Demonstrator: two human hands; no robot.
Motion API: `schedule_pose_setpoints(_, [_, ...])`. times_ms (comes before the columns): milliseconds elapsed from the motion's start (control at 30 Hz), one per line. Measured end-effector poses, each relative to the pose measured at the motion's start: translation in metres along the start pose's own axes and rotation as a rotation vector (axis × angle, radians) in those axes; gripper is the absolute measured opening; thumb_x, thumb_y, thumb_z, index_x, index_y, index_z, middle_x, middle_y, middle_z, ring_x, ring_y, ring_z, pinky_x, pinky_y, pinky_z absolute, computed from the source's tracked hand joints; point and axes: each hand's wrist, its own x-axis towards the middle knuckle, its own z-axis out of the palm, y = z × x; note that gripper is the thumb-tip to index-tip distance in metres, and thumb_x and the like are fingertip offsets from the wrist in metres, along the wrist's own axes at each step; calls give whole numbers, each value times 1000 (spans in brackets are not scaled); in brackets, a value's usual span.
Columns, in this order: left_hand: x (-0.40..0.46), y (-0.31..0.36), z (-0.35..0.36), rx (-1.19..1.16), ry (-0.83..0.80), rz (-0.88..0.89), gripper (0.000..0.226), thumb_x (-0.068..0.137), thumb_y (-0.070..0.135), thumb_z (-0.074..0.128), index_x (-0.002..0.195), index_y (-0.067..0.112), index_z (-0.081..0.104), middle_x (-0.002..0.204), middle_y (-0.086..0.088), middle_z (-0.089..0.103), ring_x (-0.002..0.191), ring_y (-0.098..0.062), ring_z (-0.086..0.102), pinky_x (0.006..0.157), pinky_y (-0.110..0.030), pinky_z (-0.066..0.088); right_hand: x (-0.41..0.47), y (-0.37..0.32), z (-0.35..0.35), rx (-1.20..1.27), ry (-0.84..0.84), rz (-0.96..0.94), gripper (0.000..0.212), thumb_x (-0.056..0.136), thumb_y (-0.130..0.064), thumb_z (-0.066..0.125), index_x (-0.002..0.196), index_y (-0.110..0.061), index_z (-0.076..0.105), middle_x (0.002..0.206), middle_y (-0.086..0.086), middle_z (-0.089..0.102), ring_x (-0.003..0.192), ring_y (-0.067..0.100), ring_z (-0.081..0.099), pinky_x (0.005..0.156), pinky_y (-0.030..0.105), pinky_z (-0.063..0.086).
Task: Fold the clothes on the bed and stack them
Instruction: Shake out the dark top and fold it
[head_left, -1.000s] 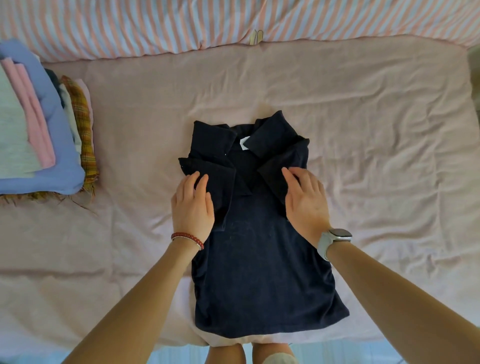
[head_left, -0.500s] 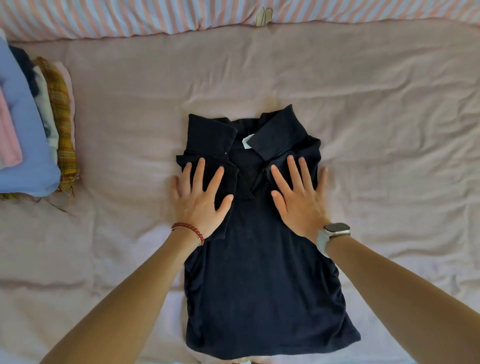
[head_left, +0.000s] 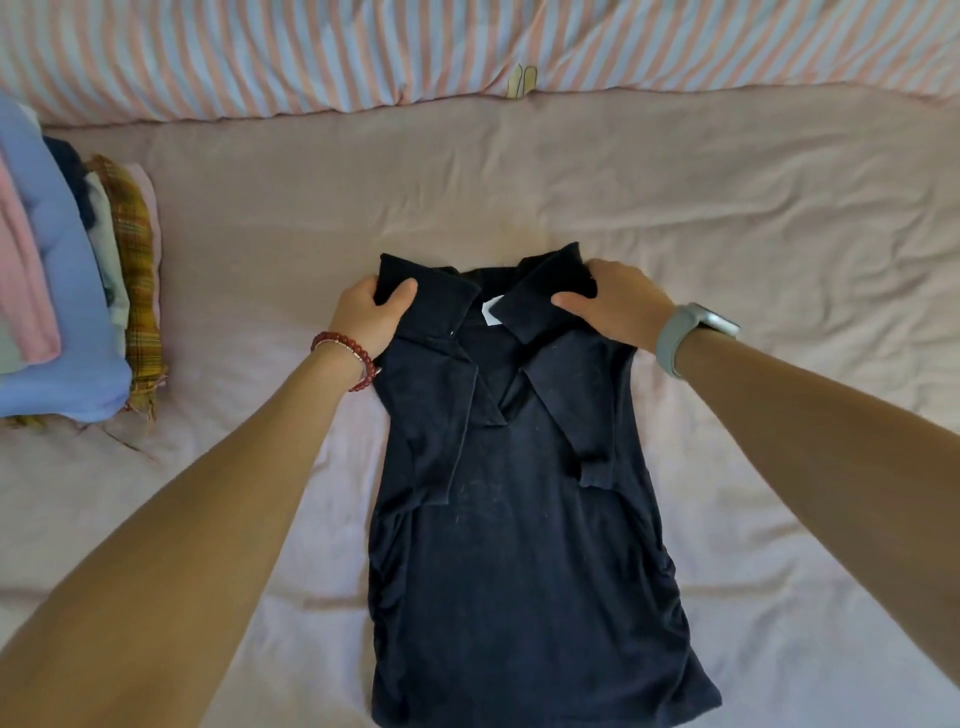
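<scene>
Garment: navy polo shirt (head_left: 519, 519), front up on the pink bedsheet (head_left: 675, 208), collar toward the far side of the bed, hem toward the person. Both short sleeves folded in over the chest; side edges bunched into small gathers near the waist. A white neck label (head_left: 491, 315) shows between the collar flaps.

Left hand (head_left: 371, 314): at the shirt's left shoulder corner. Thumb lies on top of the collar flap, remaining fingers are tucked under the fabric and hidden, so the cloth is pinched between thumb and fingers. A red bead bracelet (head_left: 345, 358) sits on the wrist.

Right hand (head_left: 618, 304): at the opposite shoulder corner. Thumb on top of the right collar flap, pointing inward; fingers curl over the far edge of the cloth and their tips cannot be seen. Grip reads as a pinch on the shoulder fold. A grey smartwatch (head_left: 691, 332) is on the wrist.

Arms: both forearms reach in from the near corners, one on either side of the shirt body.

Stack: folded clothes (head_left: 67, 291) at the left edge, well apart from the shirt. Layers visible: pink, light blue, a dark piece, a pale one, and a yellow-brown plaid at the right side.

Bedding: striped pink-and-white duvet (head_left: 467, 47) lies across the far side of the sheet.
</scene>
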Motion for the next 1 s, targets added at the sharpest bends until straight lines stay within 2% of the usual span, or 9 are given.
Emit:
schedule_pose_setpoints(133, [-28, -1, -3, 147, 86, 266, 29, 98, 20, 44, 116, -2, 51, 107, -10, 58, 95, -19, 52, 77, -20, 37, -29, 4, 12, -43, 217, -138, 32, 95, -37, 46, 100, -6, 48, 99, 13, 60, 85, 33, 57, 66, 33, 37])
schedule_pose_setpoints(267, [-84, -17, -10, 288, 126, 430, 31, 97, 25, 43, 112, -1, 50, 80, -2, 56, 67, -17, 51, 55, -27, 38, -80, 15, 28, -96, 347, -305, 28, 93, -31, 53, 90, -3, 50, 77, 14, 60, 67, 34, 56, 58, 30, 33])
schedule_pose_setpoints(367, [-133, -30, -16, 356, 12, 517, 29, 92, 25, 43, 104, 3, 57, 75, -6, 62, 61, -22, 57, 53, -26, 42, -125, 24, 38, -129, 415, -483, 22, 86, -19, 51, 85, 1, 60, 66, 13, 59, 58, 34, 57, 58, 30, 38])
schedule_pose_setpoints(433, [-161, -45, -19, 551, -116, 630, 16, 88, 12, 51, 99, 8, 62, 92, -8, 68, 76, -29, 63, 64, -28, 42, -155, 33, 45, -207, 374, -564, 33, 80, -17, 44, 97, -1, 66, 69, 8, 62, 61, 30, 61, 63, 34, 47])
schedule_pose_setpoints(533, [-197, -70, -22, 823, -274, 741, 24, 67, -1, 75, 87, 7, 66, 118, -10, 65, 92, -30, 67, 75, -39, 50, -192, 52, 53, -352, 299, -618, 35, 78, -13, 47, 105, -8, 69, 76, 6, 65, 67, 28, 64, 72, 38, 52])
schedule_pose_setpoints(567, [-207, -76, -23, 871, -310, 772, 28, 61, 0, 79, 84, 7, 67, 119, -10, 64, 94, -29, 67, 77, -42, 51, -202, 59, 57, -411, 284, -636, 33, 75, -8, 57, 105, -9, 69, 78, 8, 66, 68, 29, 64, 74, 40, 52])
schedule_pose_setpoints(633, [-226, -84, -22, 930, -369, 820, 30, 55, 3, 81, 80, 10, 66, 120, -9, 64, 96, -27, 66, 79, -42, 50, -217, 68, 62, -493, 220, -661, 50, 61, -3, 78, 109, -11, 69, 81, 11, 65, 71, 31, 64, 77, 42, 53])
schedule_pose_setpoints(700, [-240, -92, -18, 936, -415, 860, 28, 55, 2, 77, 78, 12, 65, 120, -9, 64, 96, -28, 65, 80, -42, 50, -230, 73, 68, -521, 153, -677, 65, 52, -6, 85, 115, -13, 67, 82, 13, 64, 72, 32, 64, 78, 43, 54])
schedule_pose_setpoints(1000, [-275, -118, -6, 1049, -573, 891, 21, 56, 16, 74, 76, 18, 66, 113, -6, 66, 88, -27, 62, 81, -39, 51, -278, 87, 99, -682, -96, -672, 71, 55, -12, 80, 122, -27, 62, 93, 11, 65, 86, 28, 65, 90, 48, 49])
